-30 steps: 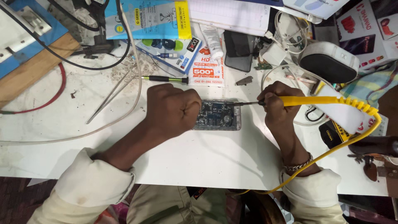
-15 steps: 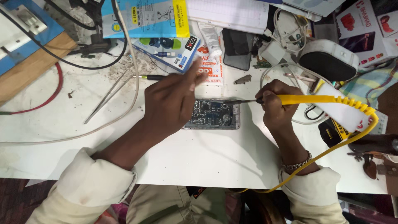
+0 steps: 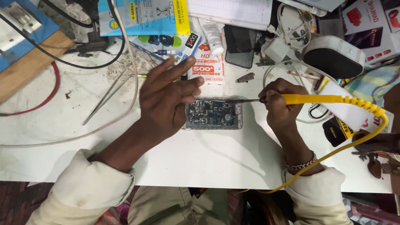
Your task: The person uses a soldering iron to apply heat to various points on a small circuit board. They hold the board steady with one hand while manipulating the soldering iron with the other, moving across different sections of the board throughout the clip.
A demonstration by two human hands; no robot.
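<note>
A white worktable [image 3: 200,162] carries an opened phone with its circuit board bared [image 3: 213,113] at centre. The left hand [image 3: 166,102], at nine o'clock of the phone, spreads its fingers loosely, holding nothing, palm resting at the phone's edge. At three o'clock the right hand [image 3: 278,103] grips a yellow-handled soldering iron [image 3: 316,99], tip over the board's top edge. Judging by this, soldering is underway; the back cover remains off.

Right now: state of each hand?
Left hand: open, fingers spread, holding nothing, palm by the opened phone.
Right hand: closed on the yellow soldering iron.
</note>
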